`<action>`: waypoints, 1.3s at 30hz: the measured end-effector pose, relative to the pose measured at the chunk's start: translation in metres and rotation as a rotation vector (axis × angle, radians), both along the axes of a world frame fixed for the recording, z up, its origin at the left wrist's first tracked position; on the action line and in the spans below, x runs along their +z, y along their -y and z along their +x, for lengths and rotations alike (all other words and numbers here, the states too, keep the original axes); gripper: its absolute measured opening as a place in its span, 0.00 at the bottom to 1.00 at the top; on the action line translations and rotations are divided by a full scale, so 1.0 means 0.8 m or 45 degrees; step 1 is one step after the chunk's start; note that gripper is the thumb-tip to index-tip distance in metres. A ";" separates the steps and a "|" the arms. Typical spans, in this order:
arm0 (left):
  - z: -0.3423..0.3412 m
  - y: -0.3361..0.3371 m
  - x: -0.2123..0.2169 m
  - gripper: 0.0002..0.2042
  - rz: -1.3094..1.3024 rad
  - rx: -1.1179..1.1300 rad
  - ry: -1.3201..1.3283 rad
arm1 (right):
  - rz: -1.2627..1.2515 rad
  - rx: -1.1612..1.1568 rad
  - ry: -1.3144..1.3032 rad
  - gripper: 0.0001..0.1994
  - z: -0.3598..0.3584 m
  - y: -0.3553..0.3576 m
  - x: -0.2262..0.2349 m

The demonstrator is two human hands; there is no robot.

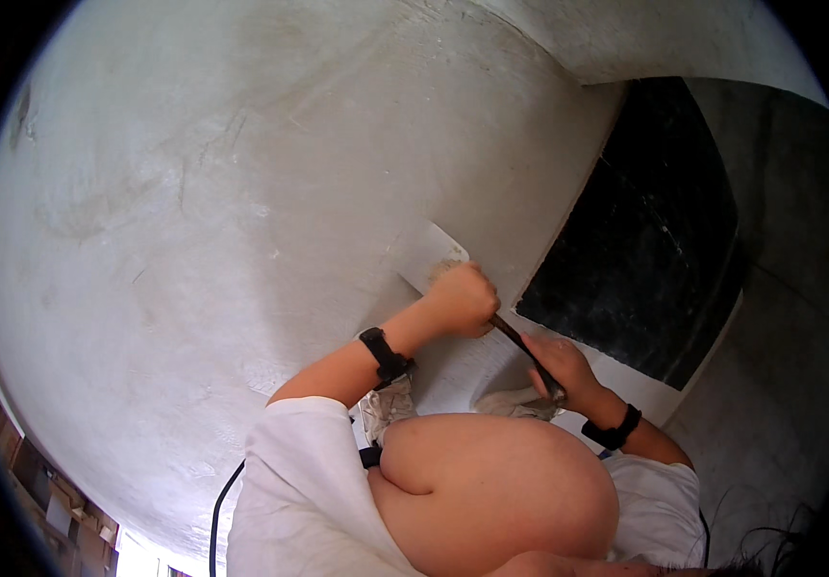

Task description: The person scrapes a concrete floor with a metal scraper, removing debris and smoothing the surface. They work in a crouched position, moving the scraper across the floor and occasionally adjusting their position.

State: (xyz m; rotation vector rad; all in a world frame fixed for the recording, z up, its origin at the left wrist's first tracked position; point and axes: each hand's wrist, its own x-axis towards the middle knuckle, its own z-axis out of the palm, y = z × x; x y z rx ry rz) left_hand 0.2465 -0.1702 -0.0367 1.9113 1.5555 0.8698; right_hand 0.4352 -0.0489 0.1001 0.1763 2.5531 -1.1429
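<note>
My left hand (463, 300) is closed in a fist around the upper part of a dark, slim-handled tool (520, 344). The handle slants down to the right, and the fingers of my right hand (565, 370) are closed at its lower end. Just beyond my left fist, a tan, bristle-like patch (446, 272) shows beside a flat white piece (441, 242) with a straight edge. My left hand covers part of both, so I cannot tell whether they belong to the tool.
A pale grey, smeared surface (241, 192) spreads across the left and middle. To the right is a large black panel (640, 240) with a light edge strip. My bare knee (511, 481) and two light shoes (390, 404) are close below my hands. Brown items (68, 505) show at lower left.
</note>
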 end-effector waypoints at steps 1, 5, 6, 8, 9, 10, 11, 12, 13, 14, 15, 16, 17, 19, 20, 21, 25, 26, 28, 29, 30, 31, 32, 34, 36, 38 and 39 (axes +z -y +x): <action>0.011 -0.001 -0.001 0.10 0.002 0.000 0.016 | 0.007 0.002 0.012 0.30 0.007 0.001 0.004; 0.052 -0.005 0.000 0.10 -0.011 -0.014 0.038 | 0.019 0.013 0.058 0.31 0.043 -0.001 0.007; 0.061 -0.005 0.002 0.10 -0.020 -0.018 0.034 | 0.018 0.018 0.069 0.31 0.053 -0.003 0.007; 0.075 -0.003 0.005 0.10 -0.014 -0.032 0.052 | 0.016 0.054 0.123 0.31 0.072 -0.005 0.009; 0.080 -0.002 0.004 0.10 -0.012 -0.038 0.061 | 0.015 0.074 0.150 0.31 0.078 -0.005 0.009; 0.083 -0.001 0.004 0.10 -0.017 -0.054 0.070 | 0.018 0.073 0.135 0.31 0.080 -0.002 0.009; 0.085 0.001 0.003 0.10 -0.024 -0.068 0.078 | 0.021 0.074 0.120 0.31 0.081 0.001 0.008; 0.087 0.002 0.001 0.10 -0.030 -0.082 0.086 | 0.024 0.074 0.104 0.32 0.081 0.002 0.008; 0.087 0.003 -0.001 0.10 -0.029 -0.084 0.075 | 0.029 0.080 0.113 0.32 0.081 0.004 0.007; 0.088 0.004 -0.004 0.10 -0.028 -0.085 0.064 | 0.033 0.086 0.122 0.32 0.081 0.004 0.007; 0.087 0.005 -0.007 0.10 -0.027 -0.085 0.052 | 0.038 0.094 0.130 0.32 0.080 0.004 0.006; 0.084 0.004 -0.005 0.10 -0.025 -0.081 0.058 | 0.034 0.093 0.152 0.32 0.079 0.003 0.005; 0.079 0.004 -0.004 0.10 -0.024 -0.075 0.064 | 0.030 0.092 0.174 0.32 0.079 0.001 0.003; 0.073 0.004 -0.002 0.10 -0.020 -0.073 0.077 | 0.037 0.104 0.171 0.32 0.073 0.000 0.003; 0.071 0.004 -0.001 0.10 -0.017 -0.076 0.085 | 0.048 0.116 0.146 0.32 0.066 -0.001 0.006; 0.069 0.005 -0.001 0.10 -0.014 -0.078 0.093 | 0.060 0.128 0.121 0.32 0.061 0.000 0.007; 0.067 0.005 0.001 0.11 -0.012 -0.086 0.103 | 0.058 0.156 0.130 0.32 0.065 0.001 0.005; 0.068 0.006 0.000 0.11 -0.024 -0.103 0.094 | 0.041 0.162 0.151 0.33 0.066 0.003 0.006; 0.066 0.008 -0.002 0.10 -0.031 -0.135 0.085 | 0.017 0.165 0.145 0.33 0.068 0.007 0.003; 0.064 0.009 -0.002 0.10 -0.027 -0.151 0.085 | 0.009 0.162 0.118 0.34 0.069 0.009 -0.001; 0.063 0.009 -0.002 0.10 -0.023 -0.166 0.084 | 0.001 0.160 0.090 0.34 0.070 0.011 -0.003; 0.062 0.009 -0.002 0.09 -0.026 -0.173 0.086 | 0.023 0.164 0.082 0.34 0.070 0.014 -0.003; 0.062 0.010 -0.002 0.09 -0.030 -0.179 0.088 | 0.044 0.168 0.074 0.35 0.070 0.017 -0.004; 0.061 0.011 -0.004 0.09 -0.040 -0.180 0.082 | 0.032 0.172 0.096 0.35 0.071 0.017 -0.006; 0.060 0.013 -0.008 0.09 -0.054 -0.167 0.067 | -0.035 0.170 0.157 0.36 0.076 0.013 -0.011; 0.044 0.008 -0.001 0.09 -0.140 -0.159 0.032 | -0.001 0.189 0.187 0.36 0.063 0.005 -0.011; 0.034 0.006 0.001 0.09 -0.183 -0.155 0.014 | 0.016 0.198 0.203 0.37 0.054 0.000 -0.012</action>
